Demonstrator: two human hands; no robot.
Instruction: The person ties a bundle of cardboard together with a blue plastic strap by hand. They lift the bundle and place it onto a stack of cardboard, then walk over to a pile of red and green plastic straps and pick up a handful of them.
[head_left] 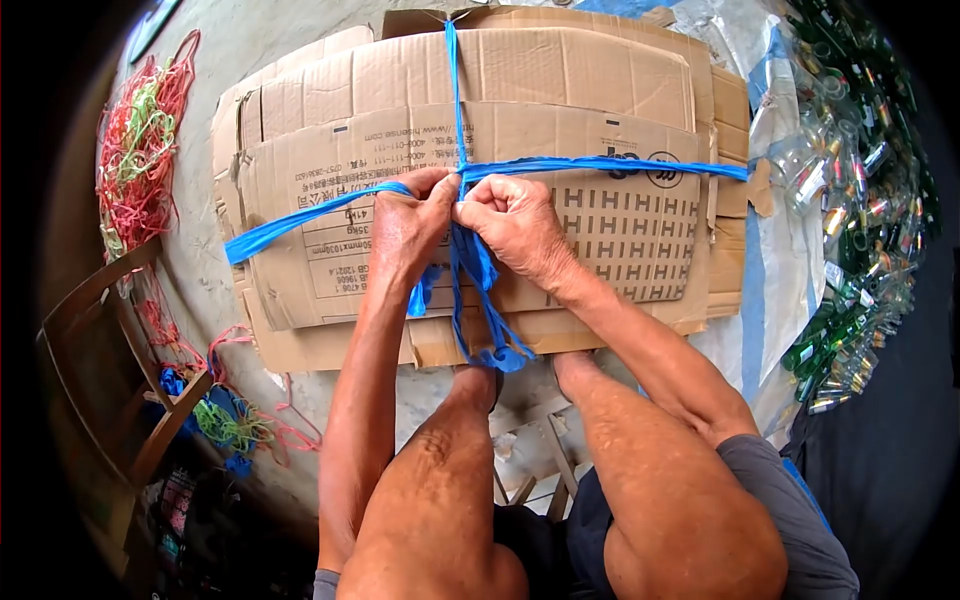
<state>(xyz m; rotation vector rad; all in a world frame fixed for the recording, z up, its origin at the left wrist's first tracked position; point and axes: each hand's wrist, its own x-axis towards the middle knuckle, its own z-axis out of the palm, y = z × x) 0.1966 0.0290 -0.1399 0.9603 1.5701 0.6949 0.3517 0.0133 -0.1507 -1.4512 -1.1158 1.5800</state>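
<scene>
A stack of flattened cardboard boxes lies on the floor before me, printed with upside-down text. Blue plastic strap runs across it left to right, and another length goes up over the far edge. Where the lengths cross, my left hand is closed with thumb and fingers pinching the strap. Close beside it on the right, my right hand is also closed in a pinch on the strap. The crossing itself is partly hidden by my fingers. Loose strap ends hang down below my hands over the cardboard's near side.
Many glass bottles are heaped at the right beside a white and blue sheet. Tangled red and green cord lies at the left, above a wooden chair. More green cord lies lower left. My legs are close below.
</scene>
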